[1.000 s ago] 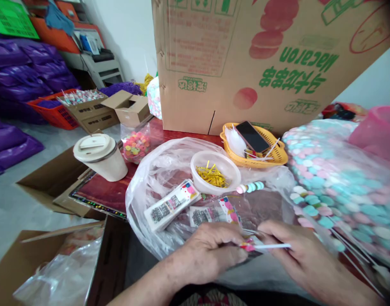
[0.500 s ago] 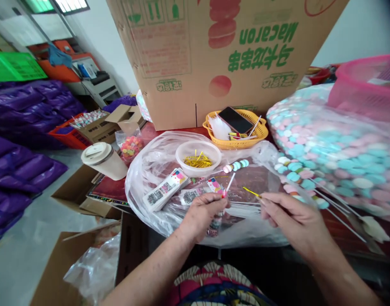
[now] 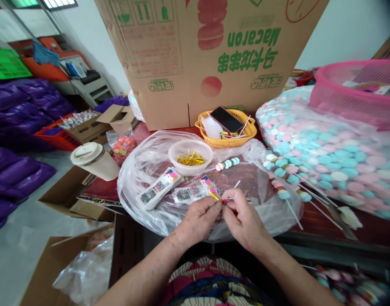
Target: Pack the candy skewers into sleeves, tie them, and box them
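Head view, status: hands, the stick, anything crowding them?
Left hand and right hand together, both pinching the stick. Gold tie at the fingertips. Bowl of ties just beyond; nothing in the way.

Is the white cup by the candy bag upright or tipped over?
Tipped. The white cup lies leaning on the table, its lid still on and facing up-left.

Upside-down green "Macaron" on the cardboard box (image 3: 195, 55), green Chinese characters printed beneath it too inverted to read, small print on packets (image 3: 158, 191) illegible
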Demonstrator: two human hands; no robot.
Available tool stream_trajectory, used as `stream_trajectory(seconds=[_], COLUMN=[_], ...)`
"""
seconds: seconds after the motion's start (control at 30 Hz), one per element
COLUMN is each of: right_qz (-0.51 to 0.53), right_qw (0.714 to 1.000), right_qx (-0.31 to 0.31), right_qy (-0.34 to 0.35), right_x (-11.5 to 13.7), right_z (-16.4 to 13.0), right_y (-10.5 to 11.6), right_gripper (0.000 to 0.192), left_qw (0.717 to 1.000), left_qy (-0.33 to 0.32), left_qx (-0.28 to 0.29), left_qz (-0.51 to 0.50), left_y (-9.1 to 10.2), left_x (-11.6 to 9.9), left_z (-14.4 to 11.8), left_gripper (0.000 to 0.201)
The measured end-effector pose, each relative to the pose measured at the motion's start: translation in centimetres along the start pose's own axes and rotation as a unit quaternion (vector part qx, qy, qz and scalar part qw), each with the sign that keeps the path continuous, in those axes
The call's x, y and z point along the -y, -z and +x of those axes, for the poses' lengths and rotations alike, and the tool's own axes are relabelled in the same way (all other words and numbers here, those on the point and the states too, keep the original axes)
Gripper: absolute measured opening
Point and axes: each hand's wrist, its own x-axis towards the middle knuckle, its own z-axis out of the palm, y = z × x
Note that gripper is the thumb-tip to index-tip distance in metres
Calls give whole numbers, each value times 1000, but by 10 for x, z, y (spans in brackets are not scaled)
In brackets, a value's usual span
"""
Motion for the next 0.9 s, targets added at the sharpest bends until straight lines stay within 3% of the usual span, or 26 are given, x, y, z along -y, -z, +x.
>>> stream_trajectory(seconds=[0.13, 0.23, 0.33, 0.4, 0.43, 0.5, 0.6, 0.73, 0.77, 0.83, 0.9], right_qz=[-9, 12, 26, 50, 59, 39, -102, -315, -345, -373, -346], right_qw=[997, 999, 976, 964, 965, 978, 980, 891, 872, 851, 869], right_qx=[-72, 50, 206, 243, 240, 184, 10, -161, -183, -193, -125], right_qy=[-6, -15, 70, 93, 90, 90, 171, 284, 296, 316, 330], right_x=[-1, 4, 13, 17, 17, 13, 3, -2, -1, 4, 10], right_z=[-8, -5, 4, 10, 12, 13, 10, 7, 6, 4, 0], right_y=[-2, 14, 35, 40, 39, 30, 11, 3, 5, 10, 14], right_gripper=[42, 31, 20, 20, 20, 23, 27, 24, 22, 18, 20], left_qw=[984, 959, 920, 901, 899, 904, 933, 961, 962, 964, 955], left_qy=[41, 123, 193, 197, 192, 175, 111, -7, 6, 73, 100], left_qx=[-27, 37, 139, 172, 162, 98, -24, -183, -193, -136, -38], left_qz=[-169, -251, -310, -345, -359, -378, -342, -208, -193, -216, -277], left_y=[0, 5, 10, 12, 12, 10, 1, -13, -13, -6, 10], left_x=[6, 9, 9, 7, 5, 2, 2, 1, -2, -14, -32], left_z=[2, 0, -1, -1, -1, 0, 0, -2, -3, -6, -11], left_gripper=[39, 36, 39, 45, 50, 67, 71, 68, 71, 73, 76])
